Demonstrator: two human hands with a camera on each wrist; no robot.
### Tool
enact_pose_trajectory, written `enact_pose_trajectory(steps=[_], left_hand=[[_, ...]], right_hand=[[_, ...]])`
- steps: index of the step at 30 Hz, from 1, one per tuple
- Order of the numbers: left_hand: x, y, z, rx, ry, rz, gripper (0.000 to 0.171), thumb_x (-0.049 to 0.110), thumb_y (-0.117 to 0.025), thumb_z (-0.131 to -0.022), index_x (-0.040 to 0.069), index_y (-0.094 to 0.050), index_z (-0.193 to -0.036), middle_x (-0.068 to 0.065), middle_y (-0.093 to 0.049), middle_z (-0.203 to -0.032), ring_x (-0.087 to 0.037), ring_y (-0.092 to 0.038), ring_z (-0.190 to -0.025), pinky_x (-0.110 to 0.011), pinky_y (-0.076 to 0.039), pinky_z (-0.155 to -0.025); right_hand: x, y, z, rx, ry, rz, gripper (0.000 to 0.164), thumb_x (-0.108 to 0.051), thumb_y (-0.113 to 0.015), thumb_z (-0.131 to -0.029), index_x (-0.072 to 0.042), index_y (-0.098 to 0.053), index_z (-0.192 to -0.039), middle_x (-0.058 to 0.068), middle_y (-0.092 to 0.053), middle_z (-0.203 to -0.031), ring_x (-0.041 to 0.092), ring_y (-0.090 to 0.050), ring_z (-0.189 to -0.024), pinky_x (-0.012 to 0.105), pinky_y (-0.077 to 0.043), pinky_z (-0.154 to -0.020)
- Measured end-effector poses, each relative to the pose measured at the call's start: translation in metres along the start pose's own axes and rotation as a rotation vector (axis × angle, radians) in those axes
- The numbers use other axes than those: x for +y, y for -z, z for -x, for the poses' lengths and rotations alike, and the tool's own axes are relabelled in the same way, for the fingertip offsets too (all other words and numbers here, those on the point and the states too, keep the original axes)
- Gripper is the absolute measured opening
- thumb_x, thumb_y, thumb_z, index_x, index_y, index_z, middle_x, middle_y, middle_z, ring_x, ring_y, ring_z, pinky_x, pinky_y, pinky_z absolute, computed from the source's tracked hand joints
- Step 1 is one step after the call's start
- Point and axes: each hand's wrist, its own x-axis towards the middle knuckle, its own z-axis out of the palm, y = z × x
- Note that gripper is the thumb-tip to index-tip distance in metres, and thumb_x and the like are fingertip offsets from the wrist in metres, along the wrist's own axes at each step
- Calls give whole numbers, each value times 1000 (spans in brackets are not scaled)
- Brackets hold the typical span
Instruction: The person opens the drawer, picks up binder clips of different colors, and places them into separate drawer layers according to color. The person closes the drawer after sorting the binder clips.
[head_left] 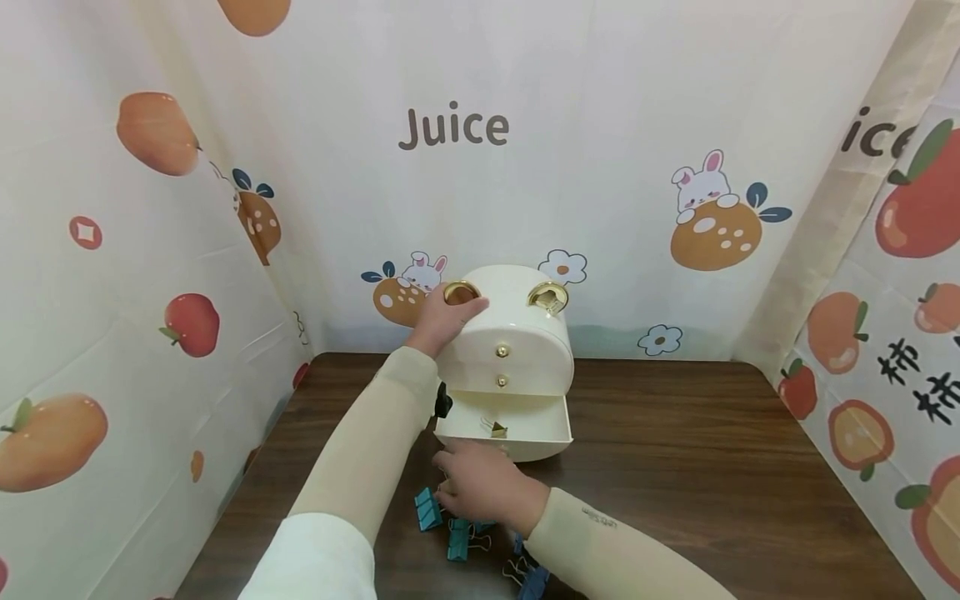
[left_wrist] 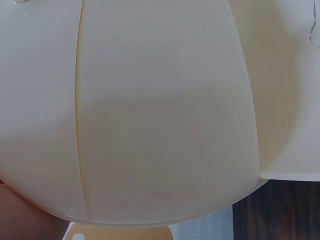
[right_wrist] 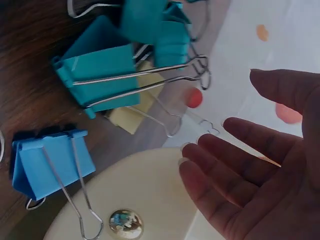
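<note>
A cream storage box [head_left: 502, 333] with gold knobs and two gold rings on top stands by the back wall. Its bottom drawer [head_left: 525, 408] is pulled out, and a gold binder clip [head_left: 497, 429] lies inside. My left hand [head_left: 444, 319] rests on the box's upper left, beside a ring, thumb across the front. My right hand [head_left: 487, 483] is in front of the drawer, holding nothing, its fingers extended in the right wrist view. Teal binder clips [right_wrist: 102, 75], a blue binder clip [right_wrist: 52, 165] and a pale yellow binder clip [right_wrist: 132, 112] lie near it.
The brown wooden table [head_left: 675, 467] stretches to both sides of the box. A printed fruit curtain [head_left: 600, 167] encloses the back and sides. Darker blue binder clips [head_left: 532, 581] lie near the front edge of the head view, beside the right sleeve.
</note>
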Motion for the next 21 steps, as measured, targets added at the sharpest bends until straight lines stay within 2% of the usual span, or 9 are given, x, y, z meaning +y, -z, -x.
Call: enact_pose_trajectory(steps=[7,13,21], left_hand=[[1,0,0,3,-18,-20,71,58,-80,-84,19,-51,-136,-5,-60,-122,-26,-65,-104,-46,-58,-86],[1,0,-1,4,-22,-16,70,58,-80,-84,20,-52,-135,-5,-60,-122,-26,-66,-103,-45,-59,-84],[1,0,0,4,-9,-11,71,58,-80,-83,20,-51,-136,-5,-59,-123,-26,-65,-104,-45,-58,-85]], right_hand=[[0,-7,-6,-62,3,76,30,-39,-75,-93,-18,-70,-114,-9,-55,-89,6,-49,-73,25,-45,-61],[-1,-16,-16,-104,4,130,31,-40,-75,-93,-18,-70,-115,-7,-58,-92,7,-50,-75,25,-48,-65],[-3,-18,-26,-149,-29,116,34,-38,-75,-92,-16,-71,-117,-5,-60,-95,8,-51,-78,25,-48,-69]])
